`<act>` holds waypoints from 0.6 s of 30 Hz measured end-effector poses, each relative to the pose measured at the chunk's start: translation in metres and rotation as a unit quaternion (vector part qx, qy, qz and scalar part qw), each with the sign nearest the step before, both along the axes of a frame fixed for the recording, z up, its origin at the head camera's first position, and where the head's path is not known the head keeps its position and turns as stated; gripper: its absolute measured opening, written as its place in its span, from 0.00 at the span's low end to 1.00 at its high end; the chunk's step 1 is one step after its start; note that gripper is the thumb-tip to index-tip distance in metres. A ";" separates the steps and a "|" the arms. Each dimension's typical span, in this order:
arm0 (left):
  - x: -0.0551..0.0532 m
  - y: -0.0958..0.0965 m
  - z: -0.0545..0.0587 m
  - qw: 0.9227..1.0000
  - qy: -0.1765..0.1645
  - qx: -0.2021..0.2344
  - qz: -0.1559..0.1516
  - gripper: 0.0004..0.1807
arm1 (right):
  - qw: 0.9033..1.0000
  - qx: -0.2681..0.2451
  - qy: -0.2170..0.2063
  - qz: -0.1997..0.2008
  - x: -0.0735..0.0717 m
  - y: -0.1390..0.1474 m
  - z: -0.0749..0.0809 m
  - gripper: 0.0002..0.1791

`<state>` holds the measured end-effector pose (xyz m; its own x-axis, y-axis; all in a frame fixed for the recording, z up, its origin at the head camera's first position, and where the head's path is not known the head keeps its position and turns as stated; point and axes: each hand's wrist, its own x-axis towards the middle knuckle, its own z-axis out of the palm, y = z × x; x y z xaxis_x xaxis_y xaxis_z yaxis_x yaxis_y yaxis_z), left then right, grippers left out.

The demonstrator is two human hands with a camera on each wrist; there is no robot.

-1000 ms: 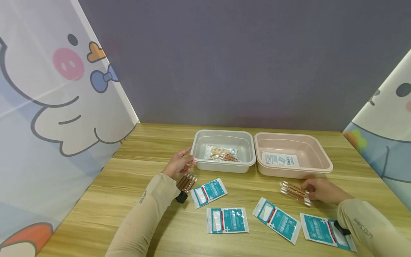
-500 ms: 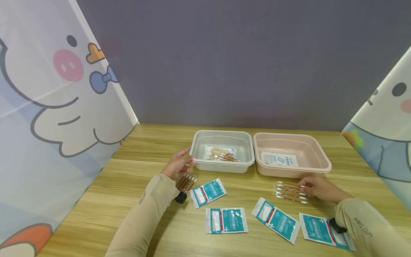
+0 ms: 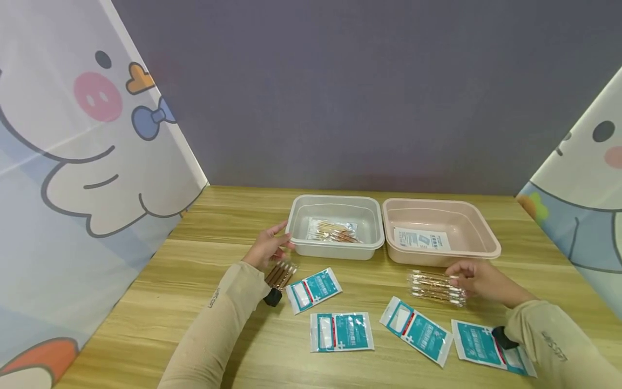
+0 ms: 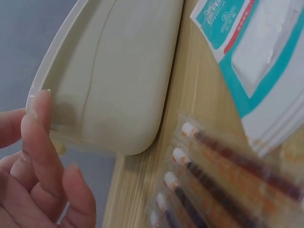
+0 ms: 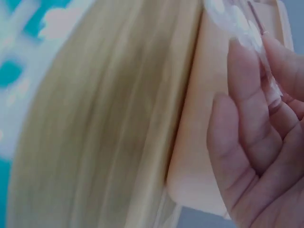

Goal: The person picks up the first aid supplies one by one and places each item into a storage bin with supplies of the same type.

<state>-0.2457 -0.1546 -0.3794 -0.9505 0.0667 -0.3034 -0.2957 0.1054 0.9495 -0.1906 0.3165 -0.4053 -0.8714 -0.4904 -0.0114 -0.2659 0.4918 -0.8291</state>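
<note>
Pinching a clear swab packet (image 3: pixel 430 287) by one end, the right hand (image 3: pixel 480 279) holds it in front of the pink bin (image 3: pixel 432 259) in the head view; the left hand (image 3: pixel 265 246) grips the corner of the grey bin (image 3: pixel 335 252). In the left wrist view, its fingers (image 4: pixel 40 142) pinch the rim near another swab packet (image 4: pixel 211 182). In the right wrist view, fingers pinch clear wrapping.

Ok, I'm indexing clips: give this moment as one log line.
left hand: holds pale gray bin | right hand: pinches swab pack | pink bin: printed packet inside | teal packets: on table
</note>
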 end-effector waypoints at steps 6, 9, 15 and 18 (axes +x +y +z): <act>-0.001 0.000 0.000 1.000 -0.003 0.001 0.001 0.28 | 0.998 -0.010 -0.039 -0.045 0.004 -0.009 0.004 0.11; -0.002 0.000 0.001 1.000 -0.006 -0.002 0.000 0.28 | 0.997 -0.010 -0.046 -0.063 0.007 -0.015 0.006 0.10; -0.002 0.000 0.001 1.000 -0.008 -0.006 -0.003 0.28 | 0.995 -0.014 -0.041 -0.088 0.008 -0.028 0.012 0.08; -0.001 -0.001 0.000 1.000 -0.010 -0.005 -0.003 0.28 | 0.995 -0.017 -0.038 -0.091 0.008 -0.034 0.015 0.09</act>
